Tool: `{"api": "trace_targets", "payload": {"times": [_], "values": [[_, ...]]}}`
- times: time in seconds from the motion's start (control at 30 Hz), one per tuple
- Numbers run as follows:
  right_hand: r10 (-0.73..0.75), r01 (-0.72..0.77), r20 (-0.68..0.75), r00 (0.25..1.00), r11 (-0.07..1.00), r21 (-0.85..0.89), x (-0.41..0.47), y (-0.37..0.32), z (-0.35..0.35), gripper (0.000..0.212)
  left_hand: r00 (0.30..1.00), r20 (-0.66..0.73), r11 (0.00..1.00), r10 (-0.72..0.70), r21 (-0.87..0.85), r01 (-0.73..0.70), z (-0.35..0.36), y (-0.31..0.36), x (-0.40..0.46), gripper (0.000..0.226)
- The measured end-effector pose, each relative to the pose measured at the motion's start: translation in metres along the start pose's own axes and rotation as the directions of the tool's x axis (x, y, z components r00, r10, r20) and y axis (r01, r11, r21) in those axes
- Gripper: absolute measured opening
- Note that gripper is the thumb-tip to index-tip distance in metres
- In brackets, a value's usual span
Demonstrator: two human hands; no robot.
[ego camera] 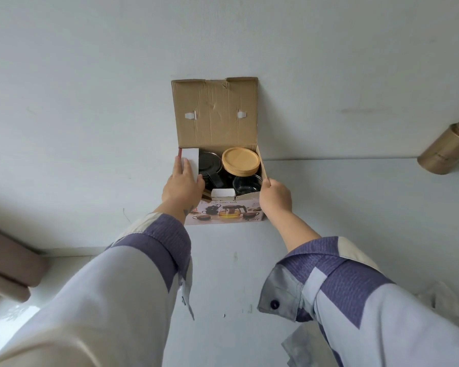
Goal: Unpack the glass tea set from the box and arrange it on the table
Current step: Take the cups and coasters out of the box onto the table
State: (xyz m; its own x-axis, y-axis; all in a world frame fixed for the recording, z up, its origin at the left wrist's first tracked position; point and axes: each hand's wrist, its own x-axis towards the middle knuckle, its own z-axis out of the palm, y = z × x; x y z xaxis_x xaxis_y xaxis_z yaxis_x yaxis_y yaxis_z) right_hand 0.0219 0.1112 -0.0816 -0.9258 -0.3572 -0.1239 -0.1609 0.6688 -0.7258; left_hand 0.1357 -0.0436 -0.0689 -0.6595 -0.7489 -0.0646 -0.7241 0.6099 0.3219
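A cardboard box point(223, 214) printed with a tea set picture stands on the white table point(355, 207), its lid point(214, 112) folded up against the wall. Inside I see a round wooden lid point(240, 159), a dark glass teapot point(210, 165) and a glass cup point(247, 183). My left hand point(183, 182) lies with fingers straight on the box's left side flap point(192, 157), pressing it outward. My right hand point(274, 196) pinches the right side flap point(263, 168) at the box's right edge.
A brass-coloured tin canister point(447, 149) stands at the far right by the wall. A brown padded seat point(8, 266) sits at the lower left. Crumpled clear plastic point(443, 295) lies at the lower right.
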Motion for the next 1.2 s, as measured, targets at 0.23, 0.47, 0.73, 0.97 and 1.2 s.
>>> {"api": "trace_targets", "payload": {"times": [0.23, 0.47, 0.73, 0.97, 1.2], "values": [[0.021, -0.022, -0.009, 1.000, 0.998, -0.062, 0.001, -0.005, 0.001, 0.039, 0.950, -0.221, 0.954, -0.223, -0.252, 0.165, -0.033, -0.009, -0.005, 0.041], [-0.010, 0.010, 0.001, 1.000, 0.990, -0.142, 0.000, -0.006, 0.003, 0.051, 0.948, -0.222, 0.972, -0.228, 0.001, 0.234, -0.007, -0.028, -0.019, 0.042], [-0.103, 0.091, -0.023, 0.994, 0.947, -0.308, 0.004, -0.005, -0.001, 0.034, 0.979, -0.102, 0.970, -0.177, -0.187, 0.156, 0.011, 0.008, -0.013, 0.095], [-0.290, 0.264, -0.019, 0.957, 0.896, -0.358, 0.036, -0.020, 0.004, 0.053, 0.967, -0.165, 0.977, -0.196, -0.119, 0.177, 0.018, 0.007, -0.010, 0.093], [-0.339, 0.422, 0.253, 0.906, 0.708, -0.566, 0.069, -0.047, 0.004, 0.090, 0.957, -0.208, 0.978, -0.203, -0.086, 0.189, 0.020, 0.009, -0.012, 0.082]]}}
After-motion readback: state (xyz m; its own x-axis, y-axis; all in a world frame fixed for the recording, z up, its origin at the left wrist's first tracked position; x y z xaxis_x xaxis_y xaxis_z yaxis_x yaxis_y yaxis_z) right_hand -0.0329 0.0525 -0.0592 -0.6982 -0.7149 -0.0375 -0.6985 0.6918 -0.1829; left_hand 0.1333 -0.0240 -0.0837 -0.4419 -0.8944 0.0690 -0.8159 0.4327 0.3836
